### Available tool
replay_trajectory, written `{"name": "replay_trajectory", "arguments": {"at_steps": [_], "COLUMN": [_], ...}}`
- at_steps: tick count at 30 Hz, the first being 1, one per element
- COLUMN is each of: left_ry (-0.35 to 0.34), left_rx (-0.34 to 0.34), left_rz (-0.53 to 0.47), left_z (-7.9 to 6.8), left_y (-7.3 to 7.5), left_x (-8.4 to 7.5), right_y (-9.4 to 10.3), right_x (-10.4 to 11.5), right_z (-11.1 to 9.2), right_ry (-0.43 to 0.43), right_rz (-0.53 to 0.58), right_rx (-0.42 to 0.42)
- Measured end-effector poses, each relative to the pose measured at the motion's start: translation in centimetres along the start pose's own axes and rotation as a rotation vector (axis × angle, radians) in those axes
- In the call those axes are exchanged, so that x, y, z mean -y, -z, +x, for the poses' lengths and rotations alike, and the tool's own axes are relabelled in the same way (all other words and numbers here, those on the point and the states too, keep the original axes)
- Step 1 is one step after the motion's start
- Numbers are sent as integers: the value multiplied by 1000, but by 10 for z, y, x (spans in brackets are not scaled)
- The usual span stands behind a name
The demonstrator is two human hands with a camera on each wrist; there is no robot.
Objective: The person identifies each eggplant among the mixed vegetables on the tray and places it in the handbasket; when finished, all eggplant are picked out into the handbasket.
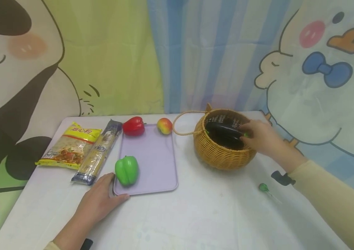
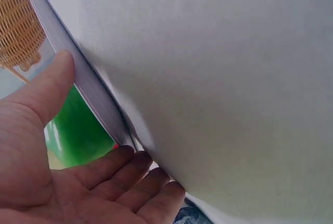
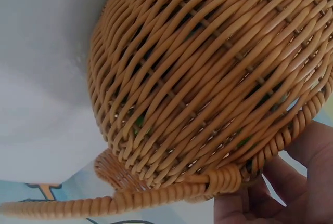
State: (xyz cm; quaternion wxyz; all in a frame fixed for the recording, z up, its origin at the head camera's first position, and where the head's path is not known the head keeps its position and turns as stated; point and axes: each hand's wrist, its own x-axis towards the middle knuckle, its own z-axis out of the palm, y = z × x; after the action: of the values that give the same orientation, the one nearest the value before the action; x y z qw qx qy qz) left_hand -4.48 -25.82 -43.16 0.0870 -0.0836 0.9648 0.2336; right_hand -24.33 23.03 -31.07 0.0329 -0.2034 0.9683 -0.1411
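Observation:
In the head view, my right hand (image 1: pixel 259 137) pinches a dark, glossy eggplant (image 1: pixel 225 130) near its right end, at the mouth of a round wicker basket (image 1: pixel 223 158). Another dark shape lies below the eggplant inside, partly hidden. The right wrist view shows the fingers (image 3: pixel 283 182) behind the basket's rim, with the eggplant out of sight there. My left hand (image 1: pixel 97 199) rests against the near left corner of a lilac tray (image 1: pixel 156 163), thumb along its front rim, fingers fairly straight at its side. A green bell pepper (image 1: pixel 126 171) sits on the tray beside that hand.
A red bell pepper (image 1: pixel 134 126) and a red-yellow fruit (image 1: pixel 164 126) lie at the tray's far edge. Left of it are a noodle packet (image 1: pixel 98 152) and a yellow food bag (image 1: pixel 70 146). A lollipop (image 1: pixel 263 188) lies right of the basket, whose looped handle (image 1: pixel 180 133) leans left.

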Motion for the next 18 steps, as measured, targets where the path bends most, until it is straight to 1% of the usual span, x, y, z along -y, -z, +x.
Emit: {"name": "replay_trajectory", "arguments": {"at_steps": [9,18], "left_ry": [5,3], "left_rx": [-2,-2], "left_rz": [-7,-4], "left_z": [-1,-1], "left_y": [-2,-1], "left_x": [0,-1], "right_y": [-7,-6], "right_x": [4,8], "right_z": [10,17], "right_ry": [35,57], "right_rz": [-30,-85], "right_rx": [51,116]}}
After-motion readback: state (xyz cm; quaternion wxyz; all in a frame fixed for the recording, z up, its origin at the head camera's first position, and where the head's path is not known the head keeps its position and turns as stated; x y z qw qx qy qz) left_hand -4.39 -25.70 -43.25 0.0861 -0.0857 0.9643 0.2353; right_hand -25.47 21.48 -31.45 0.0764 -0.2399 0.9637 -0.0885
